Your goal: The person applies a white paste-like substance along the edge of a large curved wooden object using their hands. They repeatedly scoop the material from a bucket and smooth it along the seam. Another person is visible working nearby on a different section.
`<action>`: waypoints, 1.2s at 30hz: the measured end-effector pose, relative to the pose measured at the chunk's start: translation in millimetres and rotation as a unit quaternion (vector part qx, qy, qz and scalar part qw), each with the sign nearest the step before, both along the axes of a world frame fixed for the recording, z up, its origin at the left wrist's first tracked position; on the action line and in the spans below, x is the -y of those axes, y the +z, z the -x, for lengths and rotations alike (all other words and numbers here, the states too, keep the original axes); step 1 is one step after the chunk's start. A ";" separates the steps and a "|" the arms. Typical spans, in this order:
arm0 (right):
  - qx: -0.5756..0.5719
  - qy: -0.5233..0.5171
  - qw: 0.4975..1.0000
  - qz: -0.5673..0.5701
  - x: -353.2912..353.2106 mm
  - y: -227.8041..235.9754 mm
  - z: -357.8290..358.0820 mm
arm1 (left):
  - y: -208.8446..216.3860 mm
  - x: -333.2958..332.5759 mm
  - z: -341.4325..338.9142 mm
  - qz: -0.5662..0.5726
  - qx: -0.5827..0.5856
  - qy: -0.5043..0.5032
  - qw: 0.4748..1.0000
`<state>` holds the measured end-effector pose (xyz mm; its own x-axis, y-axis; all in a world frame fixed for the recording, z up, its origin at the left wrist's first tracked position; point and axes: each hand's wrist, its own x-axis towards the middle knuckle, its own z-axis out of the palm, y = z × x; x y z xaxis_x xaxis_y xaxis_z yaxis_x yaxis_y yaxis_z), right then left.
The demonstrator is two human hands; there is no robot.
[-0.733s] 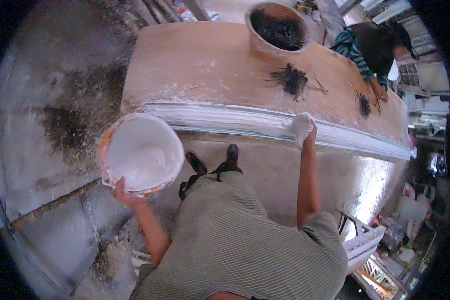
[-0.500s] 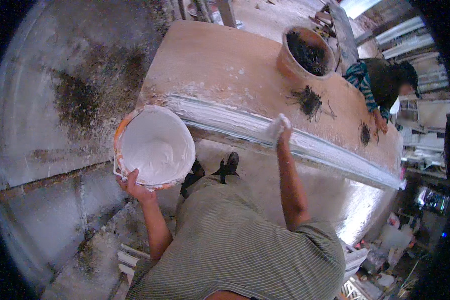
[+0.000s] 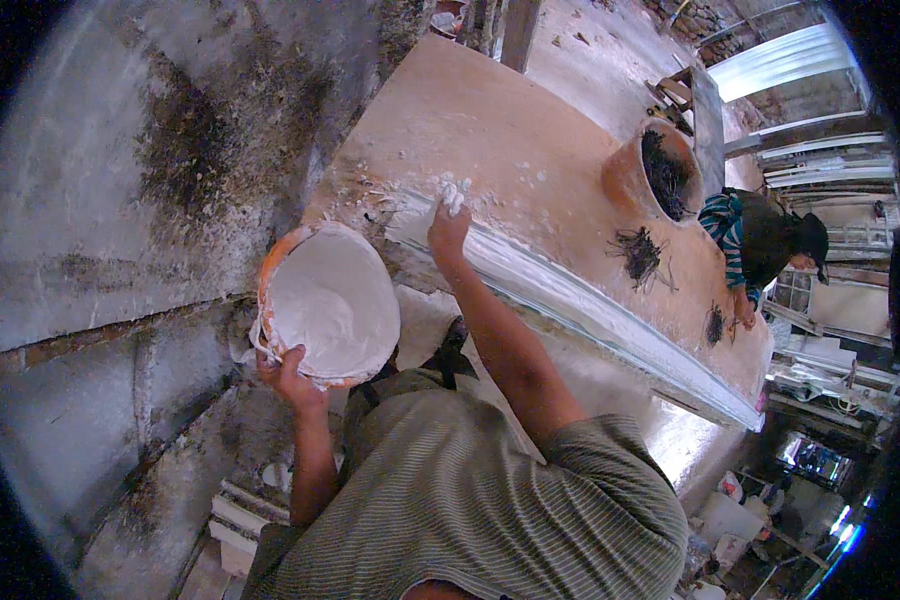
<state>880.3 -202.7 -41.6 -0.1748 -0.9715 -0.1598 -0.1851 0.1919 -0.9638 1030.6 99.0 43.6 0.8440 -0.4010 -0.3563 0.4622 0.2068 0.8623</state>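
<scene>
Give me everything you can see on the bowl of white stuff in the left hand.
The bowl is round and wide, orange-brown on its rim and outer wall, as of clay or plastic, with white smears. Inside it is coated and partly filled with smooth white paste. It is tilted, its mouth facing the camera. The left hand holds it by the lower rim, in the air beside the long table. Nothing else visibly touches it.

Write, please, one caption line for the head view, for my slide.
Left hand holds a bucket of white paste; right hand presses white paste onto the long table.
</scene>
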 end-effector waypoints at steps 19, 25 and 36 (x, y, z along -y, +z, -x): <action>-0.101 0.488 0.864 0.070 -91.3 49.9 -56.7 | 24.7 57.2 34.4 0.048 0.047 -0.122 0.990; -0.306 0.598 0.664 0.329 -106.7 74.6 -49.0 | 44.9 71.4 34.3 0.116 0.016 -0.218 0.969; -0.311 0.494 0.789 0.190 -103.6 52.4 17.5 | 71.3 79.5 60.9 0.084 0.180 -0.252 0.947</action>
<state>862.8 -99.1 10.8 0.7688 -0.6395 -0.0058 -0.5234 -0.6240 -0.5803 969.6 19.5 114.9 0.5851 -0.8107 0.0227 0.2214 0.1866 0.9572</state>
